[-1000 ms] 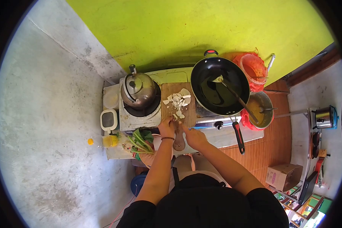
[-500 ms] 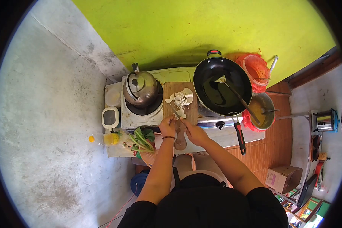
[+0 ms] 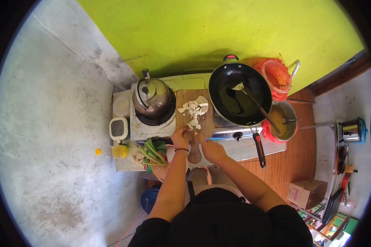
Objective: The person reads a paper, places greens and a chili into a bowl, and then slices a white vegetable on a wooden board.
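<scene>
A wooden cutting board (image 3: pixel 194 94) with a handle lies lengthwise in front of me. Thin white slices of food (image 3: pixel 197 106) are heaped on its far half, and a few more pieces (image 3: pixel 194 123) lie nearer to me. At the board's left edge, my left hand (image 3: pixel 180 138) is closed, its fingertips by the nearest pieces; what they pinch is too small to make out. My right hand (image 3: pixel 212 150) is closed around the handle of a knife at the board's right side. Its blade barely shows in this view.
Left of the board, a metal kettle (image 3: pixel 153 96) sits on a stove burner. A black wok (image 3: pixel 239 103) with a spatula (image 3: pixel 255 101) in it stands to the right, its handle (image 3: pixel 259 150) jutting toward me. Beyond are a pot of yellow liquid (image 3: pixel 290 113) and a red-wrapped container (image 3: pixel 275 74). Leafy greens (image 3: pixel 153 153) lie at front left.
My right hand has moved slightly down and right, drawing the knife back, and the blade that lay across the board now hardly shows. My left hand stays nearly in place.
</scene>
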`<state>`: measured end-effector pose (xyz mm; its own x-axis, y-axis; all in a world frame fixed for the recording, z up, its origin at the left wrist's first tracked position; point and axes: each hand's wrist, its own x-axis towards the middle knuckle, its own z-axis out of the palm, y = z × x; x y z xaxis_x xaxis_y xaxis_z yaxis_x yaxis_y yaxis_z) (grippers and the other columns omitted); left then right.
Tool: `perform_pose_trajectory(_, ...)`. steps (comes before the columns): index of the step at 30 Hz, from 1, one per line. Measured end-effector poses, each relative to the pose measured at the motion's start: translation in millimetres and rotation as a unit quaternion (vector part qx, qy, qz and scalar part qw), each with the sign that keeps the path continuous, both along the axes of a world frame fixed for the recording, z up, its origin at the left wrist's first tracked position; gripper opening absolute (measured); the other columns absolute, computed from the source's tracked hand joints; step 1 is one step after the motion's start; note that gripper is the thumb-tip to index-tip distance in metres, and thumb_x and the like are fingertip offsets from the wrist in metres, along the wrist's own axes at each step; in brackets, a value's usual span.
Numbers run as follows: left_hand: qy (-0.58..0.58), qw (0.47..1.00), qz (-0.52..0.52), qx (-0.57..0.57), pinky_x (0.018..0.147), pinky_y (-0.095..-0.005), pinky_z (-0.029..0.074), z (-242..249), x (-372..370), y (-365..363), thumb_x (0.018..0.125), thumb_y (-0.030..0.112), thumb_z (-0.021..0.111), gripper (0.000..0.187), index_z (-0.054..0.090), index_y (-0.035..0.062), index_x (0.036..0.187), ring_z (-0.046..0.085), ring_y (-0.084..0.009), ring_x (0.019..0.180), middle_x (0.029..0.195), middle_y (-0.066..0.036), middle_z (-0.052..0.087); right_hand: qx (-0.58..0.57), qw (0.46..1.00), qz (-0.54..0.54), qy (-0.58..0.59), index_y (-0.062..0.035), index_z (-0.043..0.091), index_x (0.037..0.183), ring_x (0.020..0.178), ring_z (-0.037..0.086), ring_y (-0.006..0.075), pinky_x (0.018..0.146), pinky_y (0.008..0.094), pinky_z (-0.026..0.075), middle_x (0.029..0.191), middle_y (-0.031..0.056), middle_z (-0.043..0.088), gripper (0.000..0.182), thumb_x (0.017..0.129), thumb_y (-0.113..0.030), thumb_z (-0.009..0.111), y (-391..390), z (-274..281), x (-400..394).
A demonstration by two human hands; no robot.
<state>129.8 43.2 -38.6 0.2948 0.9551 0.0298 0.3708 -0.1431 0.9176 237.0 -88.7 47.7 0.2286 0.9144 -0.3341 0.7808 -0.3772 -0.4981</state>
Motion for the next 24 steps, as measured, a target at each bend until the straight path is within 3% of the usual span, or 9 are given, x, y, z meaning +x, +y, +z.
perform_pose_trajectory(10,0.039,0.999,-0.014,0.032,0.072,-0.031,0.053,2,-2,0,0.079,0.001,0.07,0.015,0.071,-0.0027,0.094,0.069,-0.0247,0.077,0.089,-0.017,0.07,-0.051,0.998,-0.007,-0.023,-0.0317,0.022,0.151,0.084,0.067,0.0403,0.073,0.049,0.054,0.097,0.0254,0.062,0.069,0.09,-0.012,0.047,14,-5,-4)
perform_pose_trajectory(13,0.032,0.999,-0.007,0.02,0.072,-0.0313,0.053,4,0,0,0.079,0.002,0.07,0.016,0.071,-0.0023,0.095,0.069,-0.0251,0.077,0.088,-0.016,0.07,-0.05,0.999,0.001,-0.016,-0.0262,0.025,0.151,0.083,0.065,0.041,0.073,0.0507,0.052,0.094,0.0239,0.063,0.067,0.089,-0.012,0.047,22,-13,-1)
perform_pose_trajectory(16,0.032,0.998,-0.018,0.047,0.071,-0.0308,0.053,6,0,0,0.08,0.004,0.071,0.016,0.072,-0.0017,0.095,0.069,-0.0243,0.076,0.088,-0.017,0.07,-0.067,0.997,0.011,-0.021,-0.0275,0.023,0.152,0.084,0.066,0.0406,0.073,0.0499,0.053,0.094,0.0235,0.063,0.068,0.09,-0.011,0.045,24,-19,0)
perform_pose_trajectory(22,0.021,1.0,0.004,-0.019,0.071,-0.0293,0.054,11,0,-2,0.083,0.005,0.071,0.015,0.072,-0.0011,0.096,0.069,-0.0195,0.077,0.089,-0.015,0.071,-0.04,0.996,0.048,-0.066,-0.0267,0.024,0.151,0.08,0.066,0.0404,0.072,0.0478,0.053,0.093,0.0238,0.064,0.066,0.092,-0.011,0.048,20,-12,11)
perform_pose_trajectory(24,0.002,1.0,0.005,-0.012,0.073,-0.0288,0.054,10,2,-2,0.083,0.004,0.071,0.016,0.071,-0.0009,0.099,0.07,-0.0185,0.079,0.089,-0.014,0.071,0.029,1.0,0.0,-0.001,-0.0261,0.025,0.15,0.08,0.066,0.0403,0.071,0.049,0.052,0.091,0.024,0.064,0.066,0.09,-0.011,0.048,19,-28,15)
